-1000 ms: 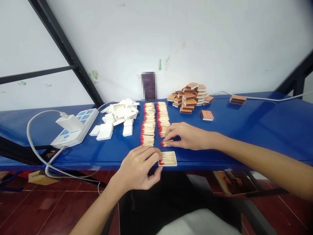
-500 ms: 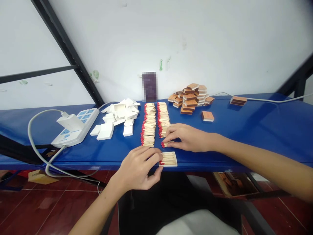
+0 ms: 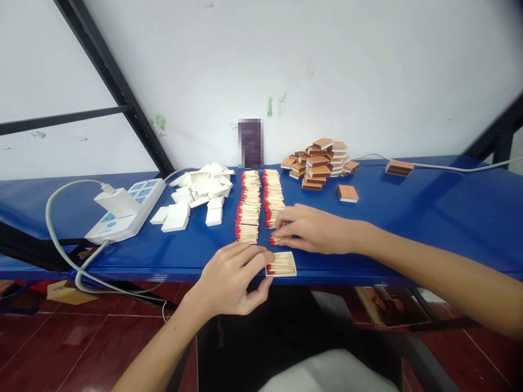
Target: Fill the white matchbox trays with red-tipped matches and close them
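Observation:
At the front edge of the blue tabletop lies a white matchbox tray (image 3: 293, 272) partly filled with red-tipped matches (image 3: 283, 264). My left hand (image 3: 237, 277) grips the tray's left end between thumb and fingers. Just above and right of it, my right hand (image 3: 300, 228) pinches a small bunch of matches (image 3: 273, 240), their red heads poking out to the left. Beyond the hands, two long rows of matches run away from me, a left row (image 3: 249, 207) and a right row (image 3: 273, 196), red heads facing left.
White empty trays (image 3: 204, 188) are heaped on the left, near a power strip (image 3: 134, 215) with a plugged-in white adapter (image 3: 117, 202). Orange-brown matchboxes (image 3: 318, 163) are piled at the back right; a single matchbox (image 3: 347, 193) lies closer. A cable (image 3: 461, 169) runs along the wall.
My hands have barely moved. The left fingertips reach slightly further right over the tray's matches; the right hand keeps its pinch on the bunch.

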A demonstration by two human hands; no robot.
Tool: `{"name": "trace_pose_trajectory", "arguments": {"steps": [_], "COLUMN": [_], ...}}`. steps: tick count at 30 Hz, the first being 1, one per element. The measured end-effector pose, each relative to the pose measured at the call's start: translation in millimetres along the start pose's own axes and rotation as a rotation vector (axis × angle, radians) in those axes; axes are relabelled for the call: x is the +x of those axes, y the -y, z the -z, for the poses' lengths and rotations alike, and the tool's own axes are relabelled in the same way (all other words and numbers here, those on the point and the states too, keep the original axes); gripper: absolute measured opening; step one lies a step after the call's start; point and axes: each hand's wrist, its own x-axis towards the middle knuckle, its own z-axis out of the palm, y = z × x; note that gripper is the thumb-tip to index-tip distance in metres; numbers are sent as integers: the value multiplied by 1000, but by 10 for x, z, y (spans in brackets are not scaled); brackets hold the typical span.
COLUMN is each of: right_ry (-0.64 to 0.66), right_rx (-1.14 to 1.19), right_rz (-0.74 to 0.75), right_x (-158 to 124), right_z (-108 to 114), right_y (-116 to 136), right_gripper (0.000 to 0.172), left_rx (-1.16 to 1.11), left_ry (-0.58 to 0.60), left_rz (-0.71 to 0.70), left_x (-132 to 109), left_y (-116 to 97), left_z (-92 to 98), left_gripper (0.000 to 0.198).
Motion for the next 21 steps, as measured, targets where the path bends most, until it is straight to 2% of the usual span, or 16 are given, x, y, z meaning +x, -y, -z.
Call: {"name": "trace_pose_trajectory", "arguments": {"steps": [4, 14, 21], "right_ry": [-3, -17, 103], "right_rx": [-30, 72, 45], "right_rz": [-4, -64, -108], "right_x": [3, 19, 54], "right_z": [-8, -10, 80], "right_y": [20, 21, 5], "right_gripper": [27, 24, 21], "left_rx": [24, 24, 72], "left_ry": [-18, -36, -34], "left_rz": [-8, 10, 39], "left_x": [6, -13, -33], "left_y": [-4, 7, 38], "left_z": [1, 0, 11], "left_gripper": [28, 32, 37]}}
